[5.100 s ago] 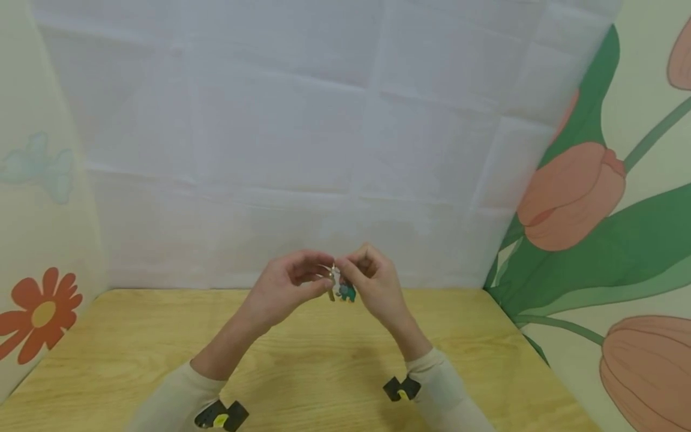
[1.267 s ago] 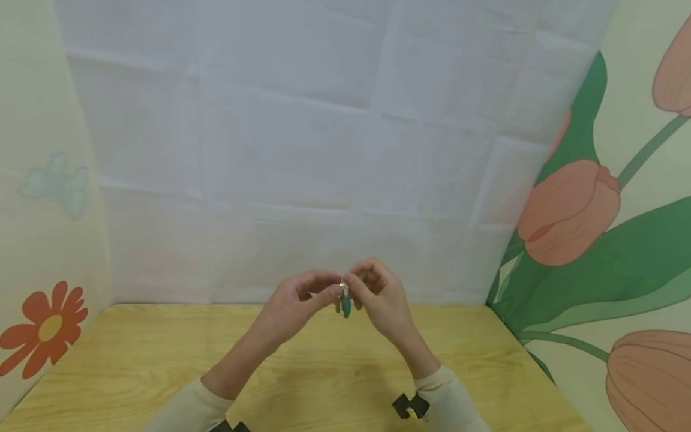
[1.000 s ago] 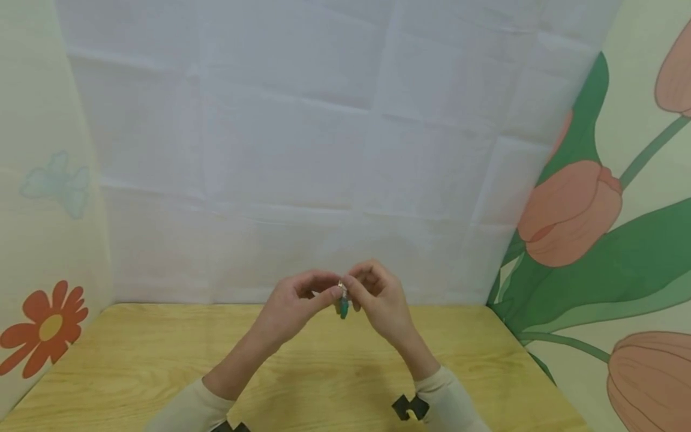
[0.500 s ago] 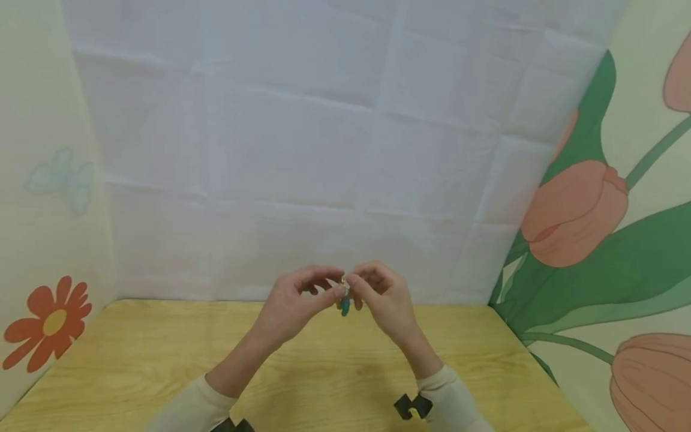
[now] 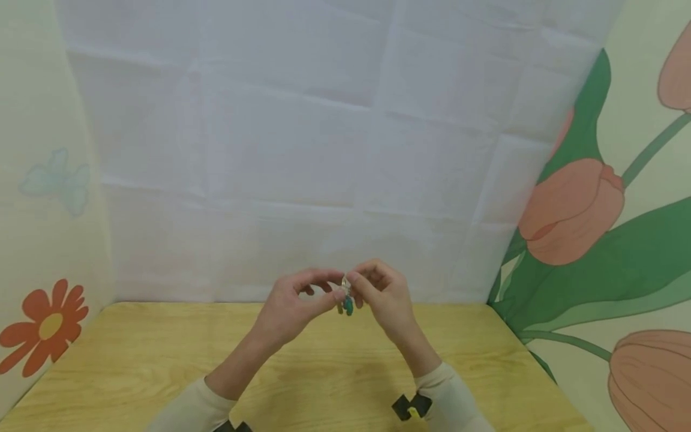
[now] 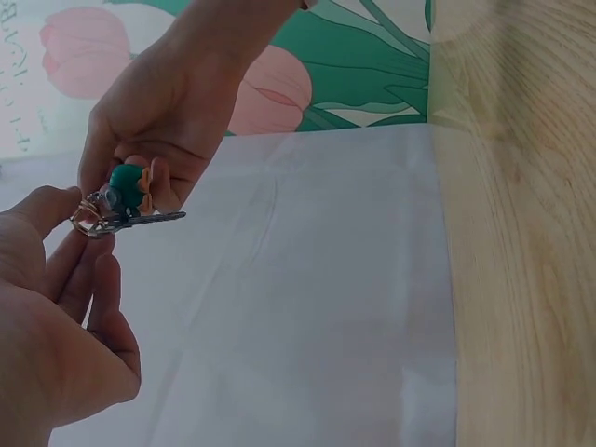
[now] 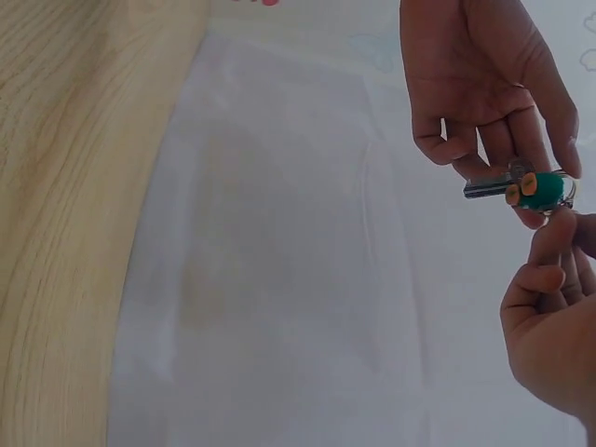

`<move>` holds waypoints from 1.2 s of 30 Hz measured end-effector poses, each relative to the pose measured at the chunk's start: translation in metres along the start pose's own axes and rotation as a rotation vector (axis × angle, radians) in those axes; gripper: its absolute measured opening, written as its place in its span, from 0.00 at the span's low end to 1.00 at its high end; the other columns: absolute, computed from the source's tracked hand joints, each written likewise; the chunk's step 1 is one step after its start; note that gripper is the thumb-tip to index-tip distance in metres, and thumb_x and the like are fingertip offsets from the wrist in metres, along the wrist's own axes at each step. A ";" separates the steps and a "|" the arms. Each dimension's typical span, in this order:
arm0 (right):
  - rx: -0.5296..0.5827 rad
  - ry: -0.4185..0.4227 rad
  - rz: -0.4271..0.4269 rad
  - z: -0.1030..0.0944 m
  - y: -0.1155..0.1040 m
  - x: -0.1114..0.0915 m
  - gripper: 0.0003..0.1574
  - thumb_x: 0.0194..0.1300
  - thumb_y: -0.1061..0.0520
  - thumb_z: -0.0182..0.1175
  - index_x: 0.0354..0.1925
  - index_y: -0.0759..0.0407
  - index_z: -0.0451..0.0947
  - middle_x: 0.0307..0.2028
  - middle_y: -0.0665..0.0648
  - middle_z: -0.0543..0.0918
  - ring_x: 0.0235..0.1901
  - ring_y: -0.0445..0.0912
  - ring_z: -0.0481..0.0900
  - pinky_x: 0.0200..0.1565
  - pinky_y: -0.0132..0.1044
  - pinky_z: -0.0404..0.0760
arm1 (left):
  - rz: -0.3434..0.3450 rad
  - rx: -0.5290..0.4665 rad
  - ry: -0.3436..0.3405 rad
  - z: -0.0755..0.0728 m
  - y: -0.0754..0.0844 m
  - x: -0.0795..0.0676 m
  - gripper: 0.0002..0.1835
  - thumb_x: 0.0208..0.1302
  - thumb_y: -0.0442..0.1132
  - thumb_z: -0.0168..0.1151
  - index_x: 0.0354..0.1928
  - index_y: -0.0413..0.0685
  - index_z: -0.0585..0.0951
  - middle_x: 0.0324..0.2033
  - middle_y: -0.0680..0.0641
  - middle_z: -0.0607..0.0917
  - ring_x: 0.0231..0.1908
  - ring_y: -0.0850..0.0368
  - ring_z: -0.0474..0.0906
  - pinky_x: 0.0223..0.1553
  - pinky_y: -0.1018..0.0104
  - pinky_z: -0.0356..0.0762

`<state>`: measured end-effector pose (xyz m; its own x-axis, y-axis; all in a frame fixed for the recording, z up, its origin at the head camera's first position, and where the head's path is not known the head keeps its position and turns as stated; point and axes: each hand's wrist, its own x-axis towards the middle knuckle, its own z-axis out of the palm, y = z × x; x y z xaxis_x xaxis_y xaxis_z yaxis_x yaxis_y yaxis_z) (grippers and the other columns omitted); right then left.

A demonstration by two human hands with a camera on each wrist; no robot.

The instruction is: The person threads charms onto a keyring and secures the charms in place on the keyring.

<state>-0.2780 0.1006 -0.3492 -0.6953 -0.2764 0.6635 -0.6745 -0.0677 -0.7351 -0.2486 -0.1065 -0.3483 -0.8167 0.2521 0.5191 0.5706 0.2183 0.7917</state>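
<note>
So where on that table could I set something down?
Bare table: between the left forearm and red flower, between the right forearm and tulip wall, and between both forearms. Crowded: up where left hand and right hand hold the key ring.

1. A flat, light yellow wooden table with brown grain (image 5: 162, 366) is filling the lower part of the head view.
2. Behind it, a large white creased sheet (image 5: 291, 150) is hanging down to the table's far edge.
3. At the left, a cream wall panel (image 5: 38, 240) is showing a red flower with yellow centre (image 5: 50, 327) and, above, a pale blue winged shape (image 5: 56, 183).
4. At the right, another cream panel (image 5: 637, 72) is carrying big pink tulips (image 5: 572, 211) and broad green leaves (image 5: 648, 252).
</note>
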 end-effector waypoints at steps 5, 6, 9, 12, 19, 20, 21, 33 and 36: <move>0.027 0.013 0.005 0.001 0.004 0.000 0.05 0.74 0.61 0.62 0.41 0.64 0.81 0.26 0.63 0.80 0.20 0.52 0.74 0.25 0.38 0.78 | 0.009 -0.009 0.005 0.000 -0.001 -0.001 0.15 0.67 0.54 0.70 0.55 0.70 0.85 0.50 0.60 0.86 0.47 0.58 0.78 0.51 0.43 0.71; 0.029 0.016 0.008 0.001 0.005 0.000 0.05 0.74 0.61 0.63 0.41 0.64 0.81 0.27 0.64 0.80 0.21 0.51 0.74 0.25 0.37 0.78 | 0.007 -0.008 0.006 0.001 -0.001 -0.001 0.15 0.67 0.54 0.70 0.55 0.70 0.85 0.50 0.60 0.85 0.46 0.58 0.78 0.51 0.44 0.71; 0.013 0.019 0.017 0.002 0.006 0.000 0.05 0.73 0.61 0.63 0.40 0.63 0.81 0.26 0.63 0.81 0.21 0.51 0.74 0.25 0.36 0.78 | -0.009 -0.005 0.002 0.001 -0.002 -0.001 0.16 0.67 0.54 0.70 0.55 0.70 0.85 0.50 0.62 0.85 0.46 0.57 0.78 0.49 0.46 0.71; -0.008 0.015 0.021 0.002 0.006 -0.001 0.04 0.74 0.61 0.63 0.41 0.63 0.81 0.26 0.62 0.81 0.21 0.51 0.75 0.25 0.37 0.78 | -0.034 -0.017 -0.020 0.002 -0.004 -0.001 0.16 0.67 0.53 0.70 0.56 0.69 0.84 0.50 0.63 0.84 0.46 0.57 0.78 0.48 0.48 0.72; -0.046 0.008 -0.026 0.001 0.004 -0.003 0.02 0.74 0.63 0.62 0.42 0.62 0.80 0.27 0.61 0.81 0.21 0.52 0.75 0.24 0.38 0.77 | -0.110 -0.083 -0.079 0.002 -0.002 0.000 0.21 0.72 0.57 0.63 0.63 0.62 0.80 0.53 0.58 0.83 0.51 0.55 0.78 0.51 0.49 0.74; -0.049 0.007 -0.035 0.001 0.003 -0.003 0.02 0.74 0.63 0.61 0.42 0.62 0.80 0.27 0.60 0.81 0.21 0.52 0.75 0.24 0.38 0.77 | -0.129 -0.094 -0.087 0.002 -0.002 0.000 0.21 0.72 0.58 0.61 0.63 0.62 0.80 0.54 0.58 0.83 0.51 0.55 0.78 0.51 0.49 0.74; -0.049 0.006 -0.042 0.001 0.002 -0.003 0.01 0.74 0.64 0.61 0.42 0.62 0.80 0.27 0.60 0.81 0.21 0.52 0.75 0.24 0.39 0.78 | -0.145 -0.101 -0.093 0.002 -0.002 -0.001 0.22 0.73 0.59 0.60 0.62 0.62 0.80 0.54 0.57 0.83 0.51 0.54 0.78 0.51 0.50 0.75; -0.057 0.012 -0.130 0.004 -0.003 -0.005 0.07 0.71 0.73 0.60 0.44 0.65 0.80 0.28 0.63 0.81 0.21 0.52 0.75 0.24 0.42 0.77 | -0.160 -0.083 -0.089 0.003 -0.003 0.001 0.20 0.71 0.62 0.60 0.57 0.63 0.83 0.49 0.57 0.85 0.47 0.52 0.79 0.47 0.50 0.76; -0.050 0.005 -0.140 0.004 -0.003 -0.005 0.07 0.71 0.73 0.60 0.44 0.66 0.79 0.28 0.63 0.81 0.21 0.52 0.75 0.24 0.42 0.77 | -0.142 -0.082 -0.077 0.003 -0.002 0.001 0.19 0.70 0.61 0.62 0.56 0.63 0.83 0.48 0.57 0.85 0.47 0.52 0.79 0.47 0.50 0.76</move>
<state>-0.2716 0.0981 -0.3511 -0.5947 -0.2624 0.7599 -0.7764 -0.0578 -0.6276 -0.2500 -0.1044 -0.3506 -0.8779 0.2965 0.3762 0.4381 0.1799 0.8807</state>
